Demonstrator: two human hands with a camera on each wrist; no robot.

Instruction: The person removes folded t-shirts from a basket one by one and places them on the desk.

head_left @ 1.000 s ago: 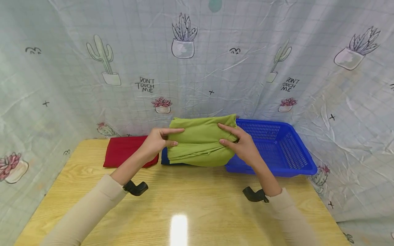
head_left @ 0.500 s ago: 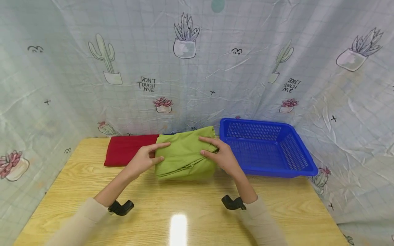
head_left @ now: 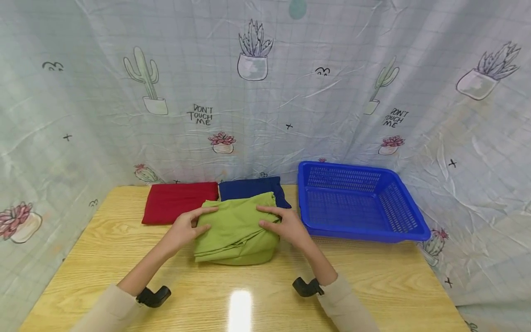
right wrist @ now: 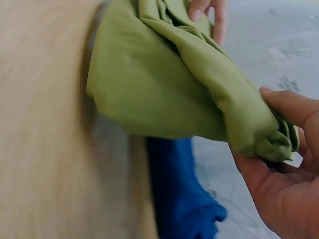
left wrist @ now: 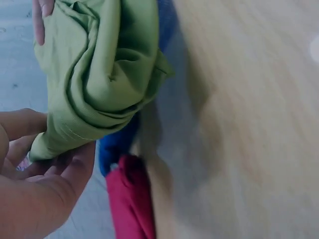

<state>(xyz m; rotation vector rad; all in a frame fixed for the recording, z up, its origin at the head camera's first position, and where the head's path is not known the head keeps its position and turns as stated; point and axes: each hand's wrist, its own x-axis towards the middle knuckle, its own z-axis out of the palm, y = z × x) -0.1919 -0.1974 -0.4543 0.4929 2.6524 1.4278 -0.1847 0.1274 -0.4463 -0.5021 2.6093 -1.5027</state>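
A folded green cloth (head_left: 234,228) spans the space between both hands in the head view, its loose folds facing the person. The left hand (head_left: 184,230) pinches its left end, thumb on top and fingers tucked beneath, as the left wrist view shows with the cloth (left wrist: 114,74) sagging from the hand (left wrist: 45,194). At the other end, the right hand (head_left: 290,227) grips the cloth's right edge between thumb and fingers; in the right wrist view the same hand (right wrist: 289,184) has fingers under the fold. A shadow lies on the table beneath the cloth.
Behind the green cloth lie a folded red cloth (head_left: 179,203) and a folded navy blue cloth (head_left: 249,186), side by side at the wooden table's (head_left: 199,295) back edge. A blue plastic basket (head_left: 365,234) stands at the back right. A printed curtain (head_left: 286,92) hangs behind.
Both hands have carried the green cloth down toward the person and slightly left. The navy cloth behind it and the basket's left side have come into view.
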